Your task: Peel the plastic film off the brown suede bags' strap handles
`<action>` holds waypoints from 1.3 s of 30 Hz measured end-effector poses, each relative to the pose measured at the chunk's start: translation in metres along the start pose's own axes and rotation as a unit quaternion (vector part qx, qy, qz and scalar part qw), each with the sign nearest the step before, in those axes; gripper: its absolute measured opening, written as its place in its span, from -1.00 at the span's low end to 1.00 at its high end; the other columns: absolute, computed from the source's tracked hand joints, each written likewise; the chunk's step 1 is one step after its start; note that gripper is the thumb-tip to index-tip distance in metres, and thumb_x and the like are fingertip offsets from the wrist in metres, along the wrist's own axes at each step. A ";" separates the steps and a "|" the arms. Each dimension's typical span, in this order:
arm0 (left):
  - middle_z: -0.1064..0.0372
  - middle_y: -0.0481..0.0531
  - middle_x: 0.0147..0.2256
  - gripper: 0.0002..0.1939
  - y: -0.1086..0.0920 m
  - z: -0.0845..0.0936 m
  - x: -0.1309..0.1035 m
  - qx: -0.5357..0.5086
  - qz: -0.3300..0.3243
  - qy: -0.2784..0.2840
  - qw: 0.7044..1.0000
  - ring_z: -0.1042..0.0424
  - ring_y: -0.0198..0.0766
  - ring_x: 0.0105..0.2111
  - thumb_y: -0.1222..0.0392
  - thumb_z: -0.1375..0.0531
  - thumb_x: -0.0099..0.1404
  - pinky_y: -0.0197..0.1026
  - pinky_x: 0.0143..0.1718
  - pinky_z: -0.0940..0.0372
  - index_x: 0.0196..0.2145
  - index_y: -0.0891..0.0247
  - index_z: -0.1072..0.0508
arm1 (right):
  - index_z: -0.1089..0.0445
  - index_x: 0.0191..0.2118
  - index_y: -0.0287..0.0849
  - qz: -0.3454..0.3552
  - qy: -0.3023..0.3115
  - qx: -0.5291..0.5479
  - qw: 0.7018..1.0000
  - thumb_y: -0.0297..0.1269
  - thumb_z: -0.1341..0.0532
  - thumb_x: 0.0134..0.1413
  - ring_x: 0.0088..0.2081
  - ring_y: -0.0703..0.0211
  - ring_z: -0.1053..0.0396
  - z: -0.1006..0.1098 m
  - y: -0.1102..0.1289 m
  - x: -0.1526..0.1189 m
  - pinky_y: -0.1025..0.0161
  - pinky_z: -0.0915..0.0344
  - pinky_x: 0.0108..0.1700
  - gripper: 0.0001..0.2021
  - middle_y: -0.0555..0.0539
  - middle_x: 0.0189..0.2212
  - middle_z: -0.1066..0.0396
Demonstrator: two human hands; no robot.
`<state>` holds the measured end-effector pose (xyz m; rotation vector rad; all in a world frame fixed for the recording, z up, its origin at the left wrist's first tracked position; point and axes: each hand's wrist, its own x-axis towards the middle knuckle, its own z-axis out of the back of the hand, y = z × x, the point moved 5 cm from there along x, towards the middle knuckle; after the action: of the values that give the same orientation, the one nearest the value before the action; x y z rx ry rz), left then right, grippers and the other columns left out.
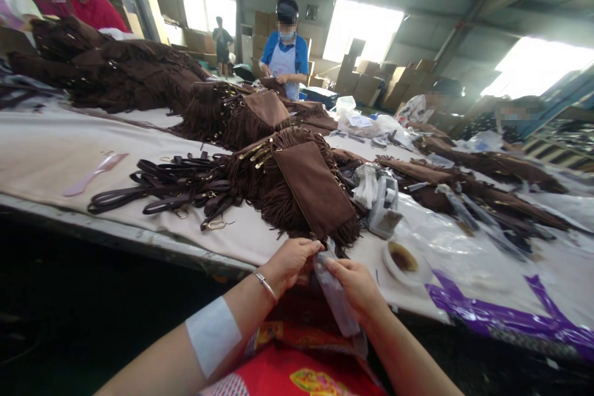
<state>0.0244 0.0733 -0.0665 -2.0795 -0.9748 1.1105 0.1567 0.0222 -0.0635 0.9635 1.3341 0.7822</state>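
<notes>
My right hand (356,284) pinches a small, narrow plastic bag (338,303) between thumb and fingers. The bag is cloudy and hangs down over my lap. Close beside its top end, my left hand (297,263) is closed, thumb against fingertips; what it grips is hidden. Just beyond both hands lies a brown pouch (318,189) with a zip along its edge, on top of a pile of brown fringed bags (273,198) with gold-coloured clips. Dark straps (171,189) with metal hooks spread out to the left of the pile.
A pink comb (97,174) lies on the cloth-covered table (41,148). To the right are a tape roll (403,258), a clear box (385,210), plastic sheets and purple packaging (505,315). A larger brown heap (134,74) rises behind; a co-worker (285,52) stands across the table.
</notes>
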 end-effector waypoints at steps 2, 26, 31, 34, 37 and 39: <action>-0.44 0.03 -0.45 -0.78 -0.001 0.003 -0.002 0.026 0.013 -0.007 1.000 -0.40 -0.29 -0.43 0.12 -0.32 0.13 -0.24 -0.36 -0.28 -0.37 0.36 -0.52 | -0.48 -0.48 -0.31 0.012 -0.001 -0.030 0.999 0.11 -0.37 -0.25 -0.61 0.30 -0.23 0.000 0.003 0.005 0.34 -0.09 -0.55 -0.53 -0.03 -0.64 -0.39; -0.39 -0.01 -0.55 -0.89 -0.024 0.037 0.012 0.247 -0.109 -0.174 0.947 -0.28 -0.34 -0.56 0.24 -0.21 0.15 -0.32 -0.53 -0.12 -0.48 0.32 -0.48 | -0.35 -0.48 -0.20 -0.073 0.012 -0.157 0.985 -0.14 -0.20 0.06 -0.81 0.40 -0.09 -0.025 0.017 0.016 0.47 0.03 -0.80 -0.76 0.08 -0.76 -0.27; -0.36 0.00 -0.58 -0.89 -0.037 0.032 0.018 0.320 -0.137 -0.171 0.922 -0.27 -0.29 -0.55 0.27 -0.22 0.12 -0.28 -0.50 -0.09 -0.53 0.30 -0.49 | -0.34 -0.55 -0.20 -0.053 0.014 -0.161 0.985 -0.24 -0.19 0.01 -0.83 0.42 -0.04 -0.033 0.028 0.020 0.47 0.09 -0.81 -0.80 0.12 -0.79 -0.21; -0.40 0.03 -0.52 -0.90 -0.044 0.031 0.021 0.355 -0.164 -0.170 0.905 -0.32 -0.23 -0.46 0.29 -0.23 0.10 -0.25 -0.40 -0.13 -0.55 0.27 -0.49 | -0.34 -0.54 -0.22 -0.035 0.015 -0.142 0.989 -0.29 -0.19 -0.02 -0.80 0.45 -0.08 -0.036 0.033 0.026 0.48 0.04 -0.80 -0.84 0.10 -0.70 -0.30; -0.42 0.05 -0.44 -0.91 -0.049 0.030 0.025 0.367 -0.187 -0.169 0.895 -0.34 -0.20 -0.35 0.31 -0.23 0.10 -0.23 -0.27 -0.16 -0.54 0.26 -0.48 | -0.32 -0.53 -0.22 -0.037 0.015 -0.122 0.992 -0.32 -0.19 -0.04 -0.79 0.45 -0.07 -0.039 0.034 0.032 0.47 0.05 -0.80 -0.87 0.10 -0.69 -0.29; -0.40 0.05 -0.45 -0.90 -0.050 0.029 0.027 0.363 -0.185 -0.165 0.898 -0.33 -0.20 -0.34 0.31 -0.24 0.10 -0.23 -0.26 -0.15 -0.55 0.26 -0.47 | -0.30 -0.55 -0.22 -0.042 0.009 -0.109 0.993 -0.32 -0.20 -0.06 -0.80 0.44 -0.06 -0.040 0.034 0.034 0.47 0.07 -0.79 -0.87 0.11 -0.72 -0.26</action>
<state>-0.0061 0.1278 -0.0547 -1.0789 -0.8701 1.3711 0.1231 0.0721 -0.0465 0.7259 1.2678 0.8548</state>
